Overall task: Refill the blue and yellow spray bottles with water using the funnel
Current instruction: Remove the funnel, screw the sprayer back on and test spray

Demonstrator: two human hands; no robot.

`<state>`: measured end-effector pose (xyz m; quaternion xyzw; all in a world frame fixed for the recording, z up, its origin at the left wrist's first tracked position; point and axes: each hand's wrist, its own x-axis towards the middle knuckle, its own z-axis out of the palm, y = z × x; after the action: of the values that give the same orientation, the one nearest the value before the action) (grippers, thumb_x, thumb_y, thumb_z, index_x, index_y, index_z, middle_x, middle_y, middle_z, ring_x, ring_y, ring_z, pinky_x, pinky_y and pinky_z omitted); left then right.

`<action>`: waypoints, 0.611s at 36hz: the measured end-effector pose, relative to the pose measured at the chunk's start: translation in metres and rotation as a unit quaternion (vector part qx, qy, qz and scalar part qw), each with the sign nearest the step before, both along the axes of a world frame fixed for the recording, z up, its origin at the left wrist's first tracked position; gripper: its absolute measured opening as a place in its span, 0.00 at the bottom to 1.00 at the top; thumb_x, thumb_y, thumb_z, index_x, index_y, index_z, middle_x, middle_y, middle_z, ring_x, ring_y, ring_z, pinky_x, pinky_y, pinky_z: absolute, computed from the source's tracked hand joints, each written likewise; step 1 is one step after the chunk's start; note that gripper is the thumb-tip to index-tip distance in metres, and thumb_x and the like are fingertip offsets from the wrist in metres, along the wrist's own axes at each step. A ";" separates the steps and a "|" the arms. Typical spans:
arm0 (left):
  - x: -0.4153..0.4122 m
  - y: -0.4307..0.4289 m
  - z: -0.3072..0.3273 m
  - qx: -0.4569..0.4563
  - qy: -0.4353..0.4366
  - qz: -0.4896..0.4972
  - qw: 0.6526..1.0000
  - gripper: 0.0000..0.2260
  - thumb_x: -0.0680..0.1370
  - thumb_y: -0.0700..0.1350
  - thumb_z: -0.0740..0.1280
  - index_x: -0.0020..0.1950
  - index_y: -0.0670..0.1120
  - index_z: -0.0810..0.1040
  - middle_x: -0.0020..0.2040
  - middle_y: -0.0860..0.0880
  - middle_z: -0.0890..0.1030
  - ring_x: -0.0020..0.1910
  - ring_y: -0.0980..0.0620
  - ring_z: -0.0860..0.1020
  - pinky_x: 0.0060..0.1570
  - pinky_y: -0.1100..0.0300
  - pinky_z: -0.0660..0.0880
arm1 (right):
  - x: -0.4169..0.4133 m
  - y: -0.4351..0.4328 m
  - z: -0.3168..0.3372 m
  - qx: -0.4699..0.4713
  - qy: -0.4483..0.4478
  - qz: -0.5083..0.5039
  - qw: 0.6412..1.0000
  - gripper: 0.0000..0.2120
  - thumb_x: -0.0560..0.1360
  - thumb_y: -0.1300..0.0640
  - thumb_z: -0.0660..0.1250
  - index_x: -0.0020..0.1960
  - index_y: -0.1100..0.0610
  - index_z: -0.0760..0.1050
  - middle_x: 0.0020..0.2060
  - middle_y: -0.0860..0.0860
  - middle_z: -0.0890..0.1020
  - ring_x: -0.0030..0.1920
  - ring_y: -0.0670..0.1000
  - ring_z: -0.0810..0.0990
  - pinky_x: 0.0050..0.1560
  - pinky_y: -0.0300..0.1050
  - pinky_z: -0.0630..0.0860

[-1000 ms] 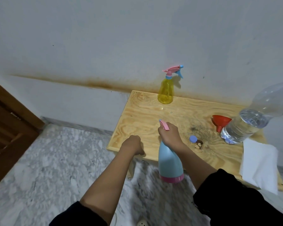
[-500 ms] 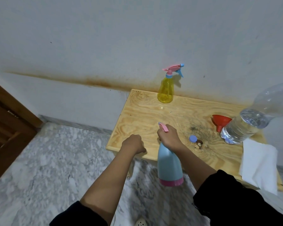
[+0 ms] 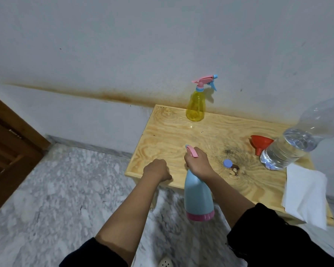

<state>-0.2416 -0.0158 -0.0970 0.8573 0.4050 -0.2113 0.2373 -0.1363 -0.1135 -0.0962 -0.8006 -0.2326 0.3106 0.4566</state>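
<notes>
Head camera, the only view: the right hand (image 3: 198, 163) grips the blue spray bottle (image 3: 198, 197) at its neck, fingers wrapped just under the pink trigger head (image 3: 191, 150). The body hangs in the air at the 6 o'clock edge of the wooden surface (image 3: 172, 135), its pink base over the floor. The left hand (image 3: 156, 169) rests at about 7 o'clock on the same edge, fingers curled under into a fist with nothing visible in them.

The bottle looks like thin, smooth plastic. If it is empty it is probably light, but the opaque wall hides the level. The narrow neck is the sure place to hold it, since the wide, slick body would need a fuller grasp. To unscrew the head, one hand would likely go on the body and the other on the collar.

The yellow spray bottle (image 3: 195, 105) stands at 12 o'clock against the wall, translucent and seemingly empty, so it would tip easily. The red funnel (image 3: 260, 143) lies at 3 o'clock, just beside a large clear water bottle (image 3: 289, 147). That bottle is about half full and looks heavy and soft-walled, so it is best taken around the middle. A small blue cap (image 3: 227, 163) sits near 5 o'clock, and a white sheet (image 3: 305, 193) overhangs the edge at 4 o'clock.
</notes>
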 end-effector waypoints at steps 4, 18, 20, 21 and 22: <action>0.000 -0.001 0.000 0.001 0.000 0.001 1.000 0.16 0.74 0.49 0.70 0.55 0.39 0.76 0.56 0.43 0.78 0.55 0.44 0.78 0.49 0.55 0.74 | 0.000 0.000 0.001 0.003 -0.001 -0.005 1.000 0.05 0.71 0.62 0.57 0.38 0.59 0.62 0.37 0.53 0.67 0.37 0.52 0.66 0.37 0.46 0.64; -0.001 0.000 -0.002 -0.001 -0.006 0.003 1.000 0.15 0.74 0.48 0.69 0.54 0.38 0.76 0.55 0.42 0.79 0.54 0.44 0.79 0.50 0.54 0.75 | 0.000 -0.001 -0.004 -0.005 0.020 -0.021 1.000 0.05 0.69 0.58 0.55 0.37 0.59 0.64 0.36 0.58 0.69 0.36 0.54 0.66 0.36 0.47 0.63; -0.001 0.000 -0.003 -0.001 -0.006 0.002 1.000 0.15 0.74 0.47 0.69 0.54 0.38 0.76 0.55 0.42 0.79 0.54 0.43 0.79 0.50 0.53 0.76 | 0.000 -0.001 -0.005 -0.006 0.012 -0.022 1.000 0.07 0.70 0.58 0.55 0.37 0.61 0.65 0.36 0.58 0.70 0.36 0.54 0.67 0.37 0.47 0.64; -0.001 0.000 -0.004 -0.001 -0.006 0.001 1.000 0.15 0.74 0.47 0.69 0.54 0.38 0.76 0.55 0.42 0.79 0.54 0.43 0.79 0.50 0.53 0.75 | 0.000 0.000 -0.006 -0.008 0.009 -0.019 1.000 0.09 0.71 0.58 0.55 0.37 0.64 0.66 0.37 0.59 0.71 0.36 0.54 0.68 0.37 0.47 0.64; -0.001 0.001 -0.005 -0.001 -0.005 0.000 1.000 0.15 0.74 0.47 0.69 0.54 0.38 0.76 0.55 0.42 0.78 0.54 0.43 0.78 0.50 0.54 0.75 | 0.000 0.000 -0.006 -0.011 0.007 -0.014 1.000 0.11 0.71 0.58 0.55 0.38 0.67 0.67 0.37 0.59 0.71 0.36 0.54 0.68 0.37 0.47 0.65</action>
<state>-0.2425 -0.0151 -0.1019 0.8581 0.4038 -0.2073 0.2400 -0.1367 -0.1137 -0.1026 -0.8064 -0.2147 0.3122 0.4541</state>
